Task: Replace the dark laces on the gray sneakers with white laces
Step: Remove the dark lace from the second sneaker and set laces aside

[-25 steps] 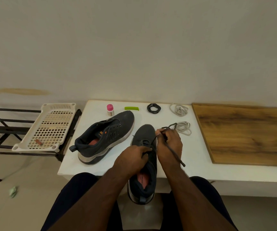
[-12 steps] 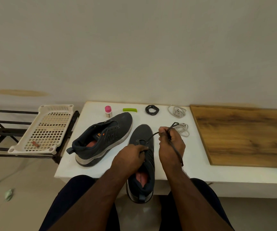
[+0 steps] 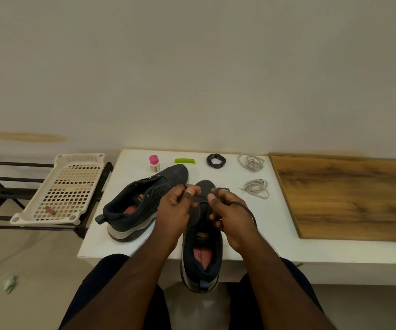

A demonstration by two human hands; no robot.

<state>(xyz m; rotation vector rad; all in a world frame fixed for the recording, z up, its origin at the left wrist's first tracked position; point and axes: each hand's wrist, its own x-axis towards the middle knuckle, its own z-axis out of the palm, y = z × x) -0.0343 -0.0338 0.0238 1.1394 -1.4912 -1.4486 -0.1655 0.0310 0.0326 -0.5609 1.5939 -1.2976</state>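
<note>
Though perforated, tray (image 3: 72, 186) with red piece (image 3: 50, 210).

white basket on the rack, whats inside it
Inside the white basket lies one small reddish-brown object, near its front edge; too small to identify. The rest shows only its perforated bottom, nothing covered.

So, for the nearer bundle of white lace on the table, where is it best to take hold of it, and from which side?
Take the nearer white lace bundle across its gathered loops, coming from above. It lies flat and loose on the white table, to the right of both hands, so a pinch at the middle would probably lift every strand together.
</note>
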